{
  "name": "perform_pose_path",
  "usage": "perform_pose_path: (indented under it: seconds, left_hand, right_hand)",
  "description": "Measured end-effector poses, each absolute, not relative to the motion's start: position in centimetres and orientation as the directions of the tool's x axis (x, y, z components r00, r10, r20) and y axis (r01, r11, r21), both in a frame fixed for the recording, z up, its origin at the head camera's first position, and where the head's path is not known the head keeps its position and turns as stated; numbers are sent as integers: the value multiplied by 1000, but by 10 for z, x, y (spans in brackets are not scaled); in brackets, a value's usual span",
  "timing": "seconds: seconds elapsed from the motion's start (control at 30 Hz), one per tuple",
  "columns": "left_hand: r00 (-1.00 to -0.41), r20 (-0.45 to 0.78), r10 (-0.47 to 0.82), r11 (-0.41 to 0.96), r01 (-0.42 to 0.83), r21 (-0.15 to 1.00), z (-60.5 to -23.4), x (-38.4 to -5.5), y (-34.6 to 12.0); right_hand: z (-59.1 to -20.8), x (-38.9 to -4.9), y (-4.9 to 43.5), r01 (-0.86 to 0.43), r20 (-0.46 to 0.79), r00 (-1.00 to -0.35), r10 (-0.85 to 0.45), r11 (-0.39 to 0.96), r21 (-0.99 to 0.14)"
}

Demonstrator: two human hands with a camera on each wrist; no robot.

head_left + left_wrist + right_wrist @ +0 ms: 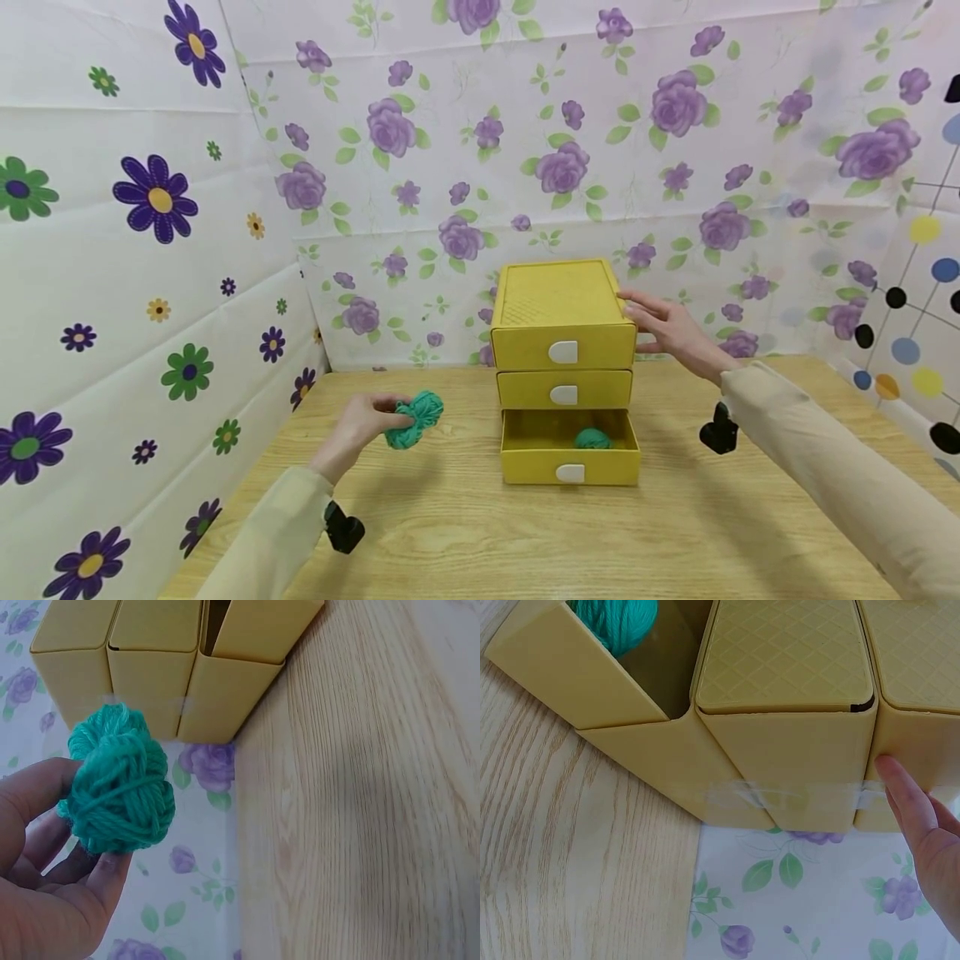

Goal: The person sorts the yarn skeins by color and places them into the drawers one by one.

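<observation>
My left hand pinches a skein of green yarn above the table, left of a yellow drawer unit. In the left wrist view, the yarn shows its wound strands between thumb and fingers. The unit stacks three drawers with white pull tabs, and its bottom drawer is pulled out. Inside that drawer lies a ball of green yarn. My right hand touches the upper right side of the unit with fingers extended, as the right wrist view also shows for the hand.
The unit stands on a light wooden table, near the back edge. Behind it hangs a cloth with purple roses; a flower-patterned sheet closes the left side and a dotted one the right. Clear tape crosses the unit's side.
</observation>
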State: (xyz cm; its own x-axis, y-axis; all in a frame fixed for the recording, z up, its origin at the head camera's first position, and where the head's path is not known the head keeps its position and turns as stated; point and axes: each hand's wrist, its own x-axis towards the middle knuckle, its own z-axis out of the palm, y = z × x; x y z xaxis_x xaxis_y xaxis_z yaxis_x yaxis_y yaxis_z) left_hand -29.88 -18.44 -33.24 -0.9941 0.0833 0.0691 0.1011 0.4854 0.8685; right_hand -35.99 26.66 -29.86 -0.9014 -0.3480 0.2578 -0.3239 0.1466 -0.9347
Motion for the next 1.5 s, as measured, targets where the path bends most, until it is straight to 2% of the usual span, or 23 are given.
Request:
perform_pose_path:
  seconds: [0.43, 0.8, 1.03, 1.5]
  left_hand:
    - [-983, 63, 171, 472, 138, 871, -330, -308, -158]
    - [-960, 74, 269, 396, 180, 900, -327, -309, -137]
    - [-954, 68, 290, 422, 192, 886, -324, -309, -126]
    - [-911, 130, 392, 433, 307, 847, -323, -319, -89]
  right_hand:
    - [-300, -360, 266, -325, 262, -901, -346, 139, -935]
    - [-301, -363, 266, -329, 261, -901, -347, 153, -932]
    - [-301, -362, 265, -332, 265, -903, -340, 157, -930]
    - [-298, -359, 266, -335, 268, -897, -351, 146, -931]
